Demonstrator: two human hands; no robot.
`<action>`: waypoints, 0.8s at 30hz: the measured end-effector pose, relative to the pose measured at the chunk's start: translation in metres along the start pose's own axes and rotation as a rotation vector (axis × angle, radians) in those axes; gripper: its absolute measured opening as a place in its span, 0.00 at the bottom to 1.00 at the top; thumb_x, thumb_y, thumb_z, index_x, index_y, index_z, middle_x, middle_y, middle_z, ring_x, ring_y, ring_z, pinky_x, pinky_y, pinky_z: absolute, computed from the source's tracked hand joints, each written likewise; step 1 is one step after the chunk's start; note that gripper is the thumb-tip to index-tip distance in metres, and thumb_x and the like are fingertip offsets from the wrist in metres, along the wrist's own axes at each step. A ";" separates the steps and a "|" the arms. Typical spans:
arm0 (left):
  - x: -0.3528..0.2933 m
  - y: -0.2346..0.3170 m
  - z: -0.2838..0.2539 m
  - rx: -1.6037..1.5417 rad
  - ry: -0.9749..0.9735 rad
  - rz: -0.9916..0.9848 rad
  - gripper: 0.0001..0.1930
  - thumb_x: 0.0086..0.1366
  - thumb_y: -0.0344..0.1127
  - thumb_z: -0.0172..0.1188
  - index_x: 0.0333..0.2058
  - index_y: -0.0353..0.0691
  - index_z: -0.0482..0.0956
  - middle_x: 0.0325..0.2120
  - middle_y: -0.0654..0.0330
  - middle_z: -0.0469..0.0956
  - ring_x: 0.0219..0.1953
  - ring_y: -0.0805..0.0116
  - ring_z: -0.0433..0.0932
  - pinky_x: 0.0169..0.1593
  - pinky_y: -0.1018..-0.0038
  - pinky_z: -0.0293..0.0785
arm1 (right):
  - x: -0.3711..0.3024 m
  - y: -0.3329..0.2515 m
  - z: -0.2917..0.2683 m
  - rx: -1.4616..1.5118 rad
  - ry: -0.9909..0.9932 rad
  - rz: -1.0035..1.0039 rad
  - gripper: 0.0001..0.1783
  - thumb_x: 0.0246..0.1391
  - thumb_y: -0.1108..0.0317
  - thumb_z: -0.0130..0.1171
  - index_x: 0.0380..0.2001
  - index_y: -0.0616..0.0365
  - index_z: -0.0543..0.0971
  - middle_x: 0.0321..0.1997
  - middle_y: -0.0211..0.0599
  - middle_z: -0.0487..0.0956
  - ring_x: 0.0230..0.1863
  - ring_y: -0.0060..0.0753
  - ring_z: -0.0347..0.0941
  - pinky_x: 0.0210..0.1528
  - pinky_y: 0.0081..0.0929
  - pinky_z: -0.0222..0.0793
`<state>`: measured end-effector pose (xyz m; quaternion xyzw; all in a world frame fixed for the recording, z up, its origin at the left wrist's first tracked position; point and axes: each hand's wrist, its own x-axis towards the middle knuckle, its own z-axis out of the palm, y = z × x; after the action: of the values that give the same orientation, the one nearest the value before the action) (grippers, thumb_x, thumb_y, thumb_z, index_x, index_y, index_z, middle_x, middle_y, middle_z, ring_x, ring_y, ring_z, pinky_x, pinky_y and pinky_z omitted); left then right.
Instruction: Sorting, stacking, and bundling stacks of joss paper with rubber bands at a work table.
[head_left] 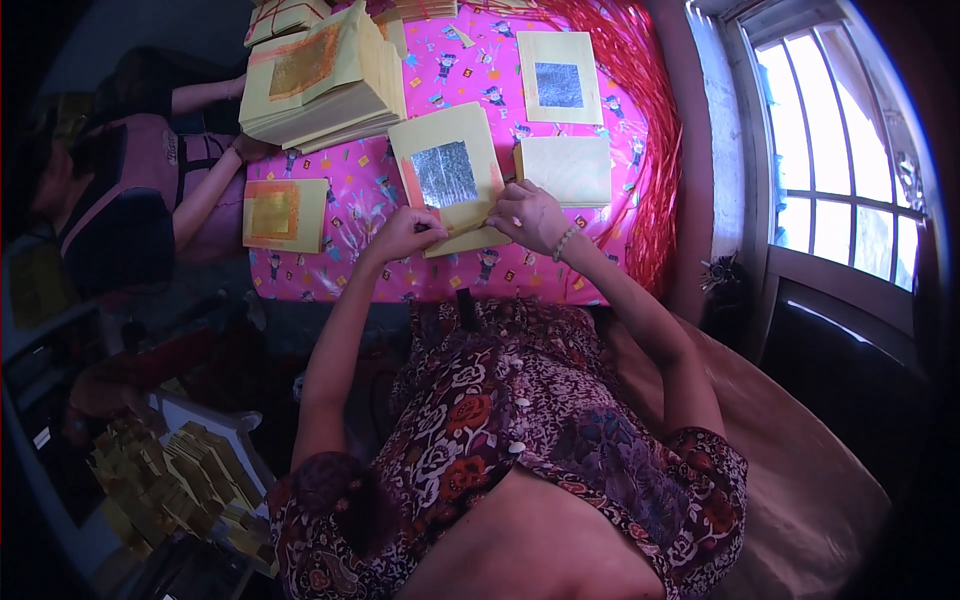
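Note:
A yellow joss paper sheet (pixel 443 172) with a silver foil square and orange side bands is tilted up before me at the pink table's near side. My left hand (pixel 404 234) pinches its lower left edge between thumb and fingers. At the lower right edge, my right hand (pixel 532 214), a beaded bracelet at its wrist, grips the same sheet with bent fingers. Part of another yellow sheet (pixel 463 240) shows beneath it. A pale yellow stack (pixel 567 170) lies right beside my right hand. Farther back rests a silver-square sheet (pixel 558 85).
Red plastic strands (pixel 650 130) hang along the right edge of the pink patterned table (pixel 375 275). A tall stack of yellow paper (pixel 330 90) stands far left, a co-worker's hand (pixel 255 150) beside it. Nearer lies a gold-square sheet (pixel 270 215). Folded yellow papers (pixel 195 465) sit low left.

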<state>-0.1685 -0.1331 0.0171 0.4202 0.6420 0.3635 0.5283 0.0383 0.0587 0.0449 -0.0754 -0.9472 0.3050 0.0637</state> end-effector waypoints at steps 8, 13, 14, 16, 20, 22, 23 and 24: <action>0.001 0.004 -0.001 -0.017 -0.003 -0.044 0.08 0.57 0.32 0.64 0.32 0.32 0.83 0.26 0.61 0.80 0.30 0.78 0.76 0.35 0.78 0.73 | 0.002 -0.005 -0.004 0.114 -0.006 0.076 0.11 0.52 0.57 0.58 0.30 0.48 0.85 0.33 0.33 0.76 0.42 0.36 0.69 0.48 0.33 0.68; 0.002 0.001 -0.001 -0.003 -0.010 0.003 0.08 0.58 0.31 0.64 0.33 0.32 0.83 0.26 0.61 0.80 0.30 0.78 0.76 0.35 0.78 0.73 | 0.002 -0.006 -0.005 0.146 -0.010 0.098 0.11 0.51 0.58 0.59 0.30 0.49 0.85 0.34 0.34 0.76 0.43 0.36 0.69 0.49 0.32 0.67; 0.002 0.001 -0.001 -0.003 -0.010 0.003 0.08 0.58 0.31 0.64 0.33 0.32 0.83 0.26 0.61 0.80 0.30 0.78 0.76 0.35 0.78 0.73 | 0.002 -0.006 -0.005 0.146 -0.010 0.098 0.11 0.51 0.58 0.59 0.30 0.49 0.85 0.34 0.34 0.76 0.43 0.36 0.69 0.49 0.32 0.67; 0.001 0.001 -0.001 -0.011 -0.004 0.007 0.08 0.58 0.31 0.64 0.32 0.32 0.83 0.26 0.61 0.80 0.29 0.78 0.76 0.34 0.78 0.72 | 0.001 -0.006 -0.004 0.141 0.010 0.089 0.11 0.51 0.58 0.59 0.30 0.50 0.85 0.34 0.35 0.76 0.43 0.37 0.69 0.49 0.33 0.68; 0.002 0.002 -0.001 -0.021 -0.016 -0.007 0.08 0.58 0.31 0.64 0.32 0.32 0.83 0.25 0.61 0.80 0.29 0.78 0.76 0.33 0.78 0.72 | 0.001 -0.003 -0.002 0.157 0.018 0.078 0.10 0.51 0.58 0.60 0.29 0.51 0.85 0.35 0.36 0.76 0.43 0.38 0.69 0.48 0.33 0.68; 0.002 0.001 0.001 0.015 0.014 0.019 0.07 0.58 0.31 0.64 0.32 0.32 0.83 0.24 0.62 0.80 0.28 0.79 0.75 0.33 0.78 0.71 | 0.000 -0.001 -0.002 0.130 0.036 0.051 0.10 0.50 0.59 0.60 0.29 0.51 0.85 0.35 0.36 0.76 0.42 0.39 0.69 0.47 0.33 0.69; 0.003 0.001 0.000 0.015 0.015 0.019 0.07 0.58 0.31 0.64 0.32 0.32 0.83 0.24 0.62 0.80 0.28 0.79 0.75 0.33 0.78 0.71 | 0.000 -0.001 -0.001 0.130 0.036 0.051 0.10 0.50 0.59 0.60 0.29 0.51 0.85 0.35 0.36 0.76 0.42 0.39 0.69 0.47 0.33 0.69; 0.003 0.001 0.000 0.017 0.009 0.018 0.07 0.58 0.31 0.64 0.32 0.32 0.83 0.24 0.62 0.80 0.28 0.79 0.75 0.33 0.78 0.71 | 0.001 0.000 -0.001 0.132 0.035 0.048 0.10 0.50 0.59 0.60 0.28 0.51 0.85 0.35 0.36 0.76 0.42 0.39 0.69 0.47 0.34 0.69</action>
<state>-0.1689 -0.1296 0.0173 0.4288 0.6438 0.3646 0.5184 0.0376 0.0596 0.0454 -0.0991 -0.9218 0.3666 0.0780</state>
